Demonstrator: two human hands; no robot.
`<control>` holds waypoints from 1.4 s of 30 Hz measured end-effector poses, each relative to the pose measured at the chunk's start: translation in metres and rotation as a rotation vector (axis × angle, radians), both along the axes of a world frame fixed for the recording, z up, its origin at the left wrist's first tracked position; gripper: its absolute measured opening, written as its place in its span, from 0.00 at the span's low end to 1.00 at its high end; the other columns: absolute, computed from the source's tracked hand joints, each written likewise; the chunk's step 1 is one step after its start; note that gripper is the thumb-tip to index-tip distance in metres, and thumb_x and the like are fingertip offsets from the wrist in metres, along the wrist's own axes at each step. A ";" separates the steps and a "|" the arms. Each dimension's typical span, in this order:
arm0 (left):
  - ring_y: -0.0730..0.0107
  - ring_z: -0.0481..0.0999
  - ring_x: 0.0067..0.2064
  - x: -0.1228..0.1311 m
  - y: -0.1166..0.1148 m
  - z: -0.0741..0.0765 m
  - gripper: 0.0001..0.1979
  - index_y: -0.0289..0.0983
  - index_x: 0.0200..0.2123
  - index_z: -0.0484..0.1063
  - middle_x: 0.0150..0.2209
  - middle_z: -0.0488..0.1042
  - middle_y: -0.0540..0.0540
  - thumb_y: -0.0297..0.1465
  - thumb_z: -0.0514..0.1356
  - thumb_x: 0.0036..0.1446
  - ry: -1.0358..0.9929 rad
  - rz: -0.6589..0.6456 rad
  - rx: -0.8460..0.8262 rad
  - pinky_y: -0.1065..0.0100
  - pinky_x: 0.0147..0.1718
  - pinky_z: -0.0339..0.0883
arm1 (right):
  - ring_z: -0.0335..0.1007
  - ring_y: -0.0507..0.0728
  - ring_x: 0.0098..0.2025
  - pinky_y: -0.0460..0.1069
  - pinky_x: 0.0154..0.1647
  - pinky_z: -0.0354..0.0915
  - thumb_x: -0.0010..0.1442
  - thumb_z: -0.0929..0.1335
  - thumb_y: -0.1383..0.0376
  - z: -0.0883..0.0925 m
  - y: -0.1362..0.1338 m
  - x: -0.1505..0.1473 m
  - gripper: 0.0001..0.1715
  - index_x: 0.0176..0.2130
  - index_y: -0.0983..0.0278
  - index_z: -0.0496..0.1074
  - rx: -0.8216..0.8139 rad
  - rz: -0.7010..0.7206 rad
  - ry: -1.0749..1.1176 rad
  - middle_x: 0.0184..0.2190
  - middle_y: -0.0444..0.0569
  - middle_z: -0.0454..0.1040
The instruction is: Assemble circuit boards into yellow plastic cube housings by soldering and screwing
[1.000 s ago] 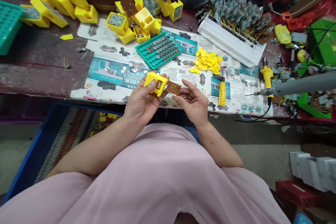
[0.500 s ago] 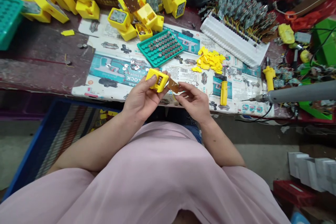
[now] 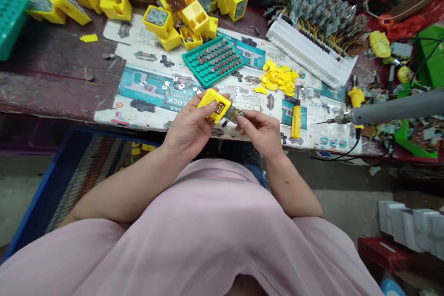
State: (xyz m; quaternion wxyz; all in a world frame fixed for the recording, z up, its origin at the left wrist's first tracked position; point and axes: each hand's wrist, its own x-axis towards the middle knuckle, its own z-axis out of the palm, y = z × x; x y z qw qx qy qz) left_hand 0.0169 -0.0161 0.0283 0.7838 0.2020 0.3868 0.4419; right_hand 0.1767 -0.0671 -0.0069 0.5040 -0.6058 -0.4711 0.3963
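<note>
In your left hand (image 3: 189,126) you are grasping a yellow case (image 3: 207,98): the thumb lies on its upper face and the fingers support it from below. This case is in front of your body, above the near edge of the worktop (image 3: 69,74), and it is tilted. In its face there is an opening, where some metal parts can be seen. Just beside the opening is a small circuit board (image 3: 231,112) with a yellow wire. Your right hand (image 3: 263,132) is pinching the far end of this board between the thumb and the fingers; how exactly the fingertips hold it, I cannot tell.

Behind the case, on the printed sheet (image 3: 132,64), lies a green tray (image 3: 197,71) with round metal pieces (image 3: 220,58) in rows. To the right of the tray you have a pile of small yellow pieces (image 3: 279,77), and nearer to you a tool with yellow handle (image 3: 296,121). Farther to the right, a grey rod-shaped tool (image 3: 385,108) points its thin metal tip towards your right hand.
</note>
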 end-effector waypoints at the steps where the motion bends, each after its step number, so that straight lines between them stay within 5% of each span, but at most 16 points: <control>1: 0.65 0.80 0.53 0.000 0.000 0.000 0.09 0.37 0.39 0.74 0.41 0.82 0.47 0.25 0.65 0.54 -0.003 -0.006 -0.003 0.65 0.59 0.69 | 0.74 0.51 0.24 0.46 0.25 0.72 0.51 0.75 0.46 0.001 0.000 0.000 0.23 0.35 0.62 0.80 -0.006 -0.002 0.022 0.27 0.44 0.80; 10: 0.67 0.81 0.48 0.000 0.001 -0.003 0.12 0.36 0.45 0.76 0.42 0.82 0.46 0.25 0.64 0.55 -0.018 -0.044 -0.056 0.68 0.51 0.74 | 0.72 0.50 0.21 0.45 0.19 0.68 0.48 0.75 0.45 0.001 0.001 0.000 0.24 0.33 0.61 0.77 -0.080 -0.007 0.140 0.21 0.40 0.75; 20: 0.67 0.82 0.44 0.000 0.002 -0.001 0.11 0.38 0.43 0.75 0.40 0.81 0.48 0.24 0.63 0.56 -0.043 -0.044 -0.090 0.68 0.45 0.77 | 0.76 0.51 0.28 0.45 0.23 0.73 0.53 0.74 0.45 -0.006 0.000 0.001 0.23 0.37 0.60 0.78 -0.013 0.060 0.118 0.29 0.43 0.79; 24: 0.66 0.81 0.48 -0.001 0.002 -0.001 0.12 0.39 0.45 0.75 0.43 0.81 0.48 0.25 0.63 0.56 -0.017 -0.040 -0.076 0.68 0.46 0.77 | 0.77 0.57 0.49 0.52 0.45 0.78 0.62 0.70 0.55 0.002 -0.006 0.007 0.11 0.41 0.55 0.80 0.222 0.047 -0.281 0.48 0.48 0.79; 27: 0.67 0.81 0.48 -0.002 0.003 -0.001 0.11 0.40 0.44 0.75 0.43 0.81 0.48 0.26 0.64 0.56 -0.011 -0.044 -0.079 0.67 0.46 0.77 | 0.74 0.59 0.58 0.58 0.61 0.71 0.64 0.67 0.61 0.006 -0.010 0.012 0.11 0.45 0.53 0.79 0.328 0.076 -0.481 0.56 0.49 0.76; 33: 0.67 0.82 0.47 0.000 0.003 -0.004 0.07 0.37 0.39 0.75 0.42 0.82 0.47 0.25 0.64 0.56 -0.033 -0.017 -0.042 0.68 0.46 0.77 | 0.77 0.56 0.55 0.55 0.57 0.75 0.63 0.69 0.56 0.000 -0.011 0.005 0.27 0.60 0.52 0.65 0.278 0.047 -0.070 0.51 0.47 0.79; 38: 0.64 0.80 0.52 0.001 -0.001 -0.003 0.07 0.37 0.39 0.76 0.44 0.82 0.46 0.26 0.65 0.56 -0.032 -0.046 -0.030 0.68 0.50 0.76 | 0.80 0.56 0.48 0.53 0.51 0.78 0.51 0.76 0.47 -0.004 -0.003 -0.001 0.34 0.53 0.54 0.68 0.137 -0.076 0.082 0.42 0.46 0.81; 42: 0.62 0.79 0.54 -0.001 -0.002 0.000 0.08 0.38 0.39 0.75 0.44 0.82 0.46 0.27 0.66 0.55 -0.044 -0.055 -0.027 0.67 0.50 0.77 | 0.81 0.55 0.43 0.53 0.47 0.79 0.45 0.78 0.46 -0.006 0.001 0.003 0.37 0.50 0.56 0.70 -0.005 0.018 0.263 0.37 0.43 0.82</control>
